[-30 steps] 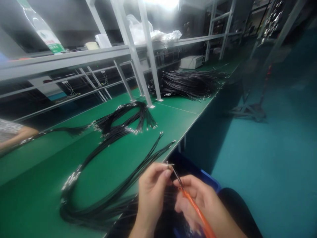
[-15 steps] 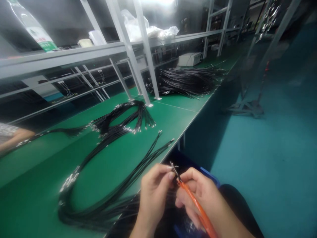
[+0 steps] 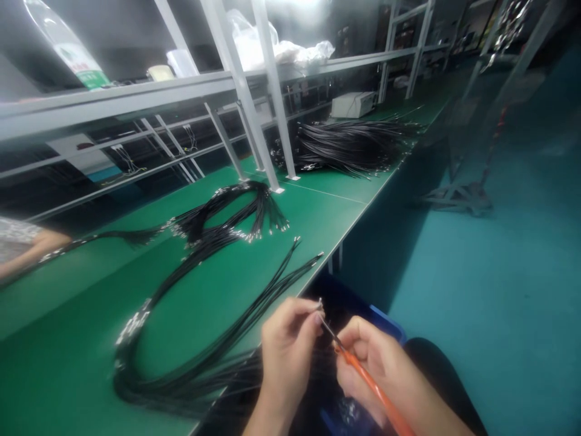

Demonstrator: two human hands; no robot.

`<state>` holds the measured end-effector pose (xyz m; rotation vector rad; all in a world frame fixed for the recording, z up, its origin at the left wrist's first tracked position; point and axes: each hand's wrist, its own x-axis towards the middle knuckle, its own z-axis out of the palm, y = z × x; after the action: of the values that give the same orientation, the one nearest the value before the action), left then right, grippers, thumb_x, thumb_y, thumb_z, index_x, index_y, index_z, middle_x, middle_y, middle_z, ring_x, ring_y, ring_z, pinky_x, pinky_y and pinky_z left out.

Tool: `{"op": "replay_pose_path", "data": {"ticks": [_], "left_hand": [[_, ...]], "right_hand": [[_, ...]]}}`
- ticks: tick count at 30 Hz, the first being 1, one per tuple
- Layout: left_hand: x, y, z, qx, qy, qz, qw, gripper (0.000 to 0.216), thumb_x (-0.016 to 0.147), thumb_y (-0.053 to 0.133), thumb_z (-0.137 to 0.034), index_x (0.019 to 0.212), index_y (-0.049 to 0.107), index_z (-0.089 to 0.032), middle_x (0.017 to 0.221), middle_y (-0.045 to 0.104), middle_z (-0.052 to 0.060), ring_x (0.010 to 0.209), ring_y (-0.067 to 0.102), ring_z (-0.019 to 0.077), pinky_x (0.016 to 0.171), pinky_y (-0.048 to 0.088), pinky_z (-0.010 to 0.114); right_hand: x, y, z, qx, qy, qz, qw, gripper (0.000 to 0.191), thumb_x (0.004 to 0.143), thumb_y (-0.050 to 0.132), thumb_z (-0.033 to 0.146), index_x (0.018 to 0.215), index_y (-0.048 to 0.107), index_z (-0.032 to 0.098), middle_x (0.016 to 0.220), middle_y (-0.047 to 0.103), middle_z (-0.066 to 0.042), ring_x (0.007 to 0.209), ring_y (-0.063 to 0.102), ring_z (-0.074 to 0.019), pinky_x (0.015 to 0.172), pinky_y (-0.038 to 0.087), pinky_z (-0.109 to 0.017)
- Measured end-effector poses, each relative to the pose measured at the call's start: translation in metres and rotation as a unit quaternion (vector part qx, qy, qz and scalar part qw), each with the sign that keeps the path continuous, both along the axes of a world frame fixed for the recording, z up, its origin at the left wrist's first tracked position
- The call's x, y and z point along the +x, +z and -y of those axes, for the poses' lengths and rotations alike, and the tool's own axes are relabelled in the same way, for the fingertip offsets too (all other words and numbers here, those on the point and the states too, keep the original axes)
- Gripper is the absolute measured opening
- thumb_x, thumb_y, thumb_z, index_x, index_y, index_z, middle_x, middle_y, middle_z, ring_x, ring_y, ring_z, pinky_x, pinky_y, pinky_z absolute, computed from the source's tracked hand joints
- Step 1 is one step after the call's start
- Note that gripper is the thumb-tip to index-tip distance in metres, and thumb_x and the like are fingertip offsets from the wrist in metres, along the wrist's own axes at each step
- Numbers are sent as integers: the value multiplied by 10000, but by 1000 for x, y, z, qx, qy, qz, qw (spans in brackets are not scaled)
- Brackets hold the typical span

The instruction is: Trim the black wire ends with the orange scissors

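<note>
My left hand (image 3: 288,348) pinches a small, pale-tipped cable end (image 3: 320,304) between thumb and finger. The black cable behind it is mostly hidden by the hand. My right hand (image 3: 374,360) is wrapped round a tool with orange handles (image 3: 370,383) and slim metal jaws. Those jaws reach to my left fingertips, and their tips are partly hidden, touching or very near the cable end. To the left, a bundle of black cables (image 3: 190,378) with silvery ends curves over the green table (image 3: 72,357) and runs off its edge beneath my hands.
More black cables (image 3: 218,212) lie coiled in the middle of the table, with a larger pile (image 3: 354,145) farther back. A white rack (image 3: 247,121) stands on the table. A blue bin (image 3: 385,324) is below my hands. Another person's forearm (image 3: 48,241) rests at the left.
The jaws were spread beside my left fingertips and now appear closer together. My right hand has shifted slightly right and down; my left still pinches the cable end.
</note>
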<state>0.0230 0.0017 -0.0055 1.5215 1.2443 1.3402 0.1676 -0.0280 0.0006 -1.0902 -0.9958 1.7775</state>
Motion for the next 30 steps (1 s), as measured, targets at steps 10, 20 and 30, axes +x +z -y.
{"op": "replay_pose_path", "data": {"ticks": [10, 20, 30], "left_hand": [[0, -5, 1, 17, 0, -59, 998, 58, 841, 594, -193, 818, 646, -204, 773, 642, 9, 674, 605, 140, 636, 497, 247], [2, -7, -1, 33, 14, -103, 994, 67, 837, 584, -192, 800, 640, -198, 753, 645, 11, 658, 613, 149, 620, 496, 253], [9, 1, -4, 165, 49, -196, 965, 95, 804, 607, -107, 800, 628, -200, 731, 645, 6, 665, 609, 139, 617, 467, 230]], "right_hand": [[-6, 9, -6, -55, -22, 21, 998, 164, 723, 675, 147, 735, 516, 187, 546, 563, 76, 324, 382, -20, 363, 267, -179], [-4, 6, -7, -79, -8, 65, 995, 136, 755, 622, 219, 752, 487, 204, 536, 567, 74, 259, 380, -40, 281, 230, -172], [9, -7, 2, 16, -4, 83, 996, 218, 648, 679, 119, 779, 520, 190, 608, 539, 55, 527, 483, -89, 494, 375, -196]]}}
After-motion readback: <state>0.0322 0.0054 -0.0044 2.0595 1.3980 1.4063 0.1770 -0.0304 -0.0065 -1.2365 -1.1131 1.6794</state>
